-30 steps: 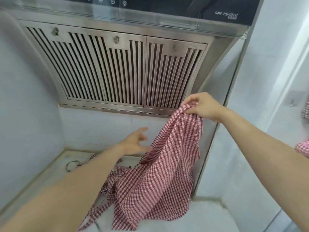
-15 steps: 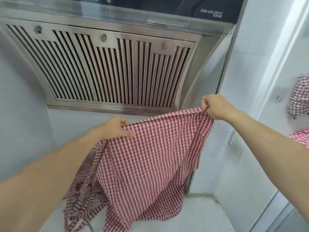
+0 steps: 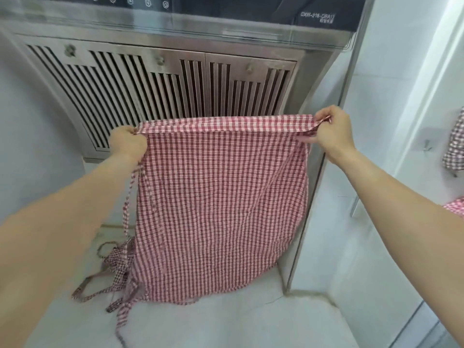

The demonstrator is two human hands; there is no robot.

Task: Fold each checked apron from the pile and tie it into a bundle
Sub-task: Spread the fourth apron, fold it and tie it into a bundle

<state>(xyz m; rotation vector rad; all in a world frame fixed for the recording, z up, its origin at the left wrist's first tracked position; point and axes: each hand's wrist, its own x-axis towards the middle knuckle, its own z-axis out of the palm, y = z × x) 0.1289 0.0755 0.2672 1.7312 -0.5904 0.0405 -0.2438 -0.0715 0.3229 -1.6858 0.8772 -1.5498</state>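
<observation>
Left grip: the left hand (image 3: 128, 141) pinched one top corner of the checked apron (image 3: 221, 209), fingers curled round the hem.
Right grip: the right hand (image 3: 331, 131) pinched the opposite corner, top edge pulled taut between the two.
Apron: it hung flat below both grips, lower hem brushing the counter (image 3: 251, 325).
Ties: the straps (image 3: 118, 267) trailed below the left grip, loose on the counter.
Progress: spread only; no fold made, no knot tied, so by the look of it nearly everything was left.

hood (image 3: 160, 79) close behind | counter (image 3: 226, 322) bare in front | straps (image 3: 118, 267) left
</observation>
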